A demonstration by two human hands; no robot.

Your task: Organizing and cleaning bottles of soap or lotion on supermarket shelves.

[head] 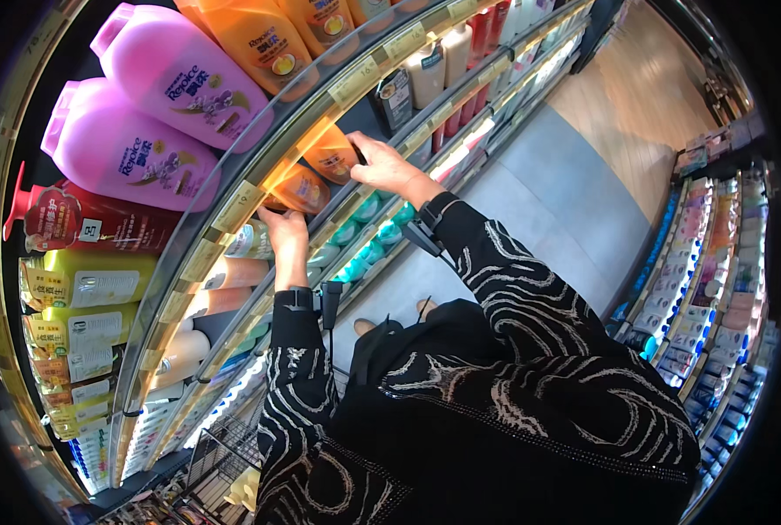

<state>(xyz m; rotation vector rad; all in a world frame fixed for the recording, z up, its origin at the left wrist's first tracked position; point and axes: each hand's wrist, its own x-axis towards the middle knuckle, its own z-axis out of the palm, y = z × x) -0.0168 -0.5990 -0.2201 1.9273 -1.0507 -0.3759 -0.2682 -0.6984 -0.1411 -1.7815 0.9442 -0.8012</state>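
Note:
Orange shampoo bottles stand on the second shelf, below the top one. My right hand (385, 167) is at the right side of one orange bottle (333, 155), its thumb and fingers around the edge; whether it grips the bottle is unclear. My left hand (285, 233) reaches in beside the other orange bottle (300, 189), with its fingertips partly hidden under the shelf edge. Left of that hand is a yellow-green bottle (251, 241). On the shelf above lie large purple Rejoice bottles (187, 98), orange Rejoice bottles (266, 49) and a red pump bottle (128, 220).
A clear shelf guard (167, 246) and a price-label rail (353, 82) run above my hands. Teal bottles (344, 233) fill a lower shelf. A wire shopping cart (223, 453) is at the bottom left. Another stocked shelf unit (699, 289) stands across the aisle.

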